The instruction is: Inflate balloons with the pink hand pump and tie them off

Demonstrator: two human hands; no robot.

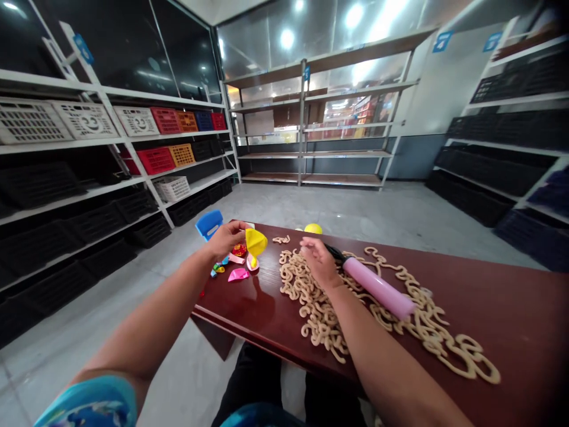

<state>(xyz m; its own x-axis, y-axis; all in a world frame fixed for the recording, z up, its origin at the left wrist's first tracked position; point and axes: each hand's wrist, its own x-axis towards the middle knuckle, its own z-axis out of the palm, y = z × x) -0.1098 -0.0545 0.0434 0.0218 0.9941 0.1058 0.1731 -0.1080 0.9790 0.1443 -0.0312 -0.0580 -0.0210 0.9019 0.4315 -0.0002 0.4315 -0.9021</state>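
Observation:
My left hand [226, 239] pinches a limp yellow balloon [256, 242] above the far left part of the table. Below it lie a bright pink balloon [239, 274] and several other small coloured balloons. Over a heap of beige curly pieces [291, 276] I hold my right hand [319, 261], its fingers half bent and apart, with nothing visible in them. Beside that hand a pink cylinder [377, 287] with a black end, like a hand pump, rests across the curly pieces. My right forearm hides part of the heap.
The dark red table [502, 308] stands in front of my legs. Past its far edge are a yellow round thing [313, 228] and a blue chair [208, 224]. Shelves with crates [166, 120] line the left wall; a metal rack [302, 155] stands at the back, dark crates [484, 154] at the right.

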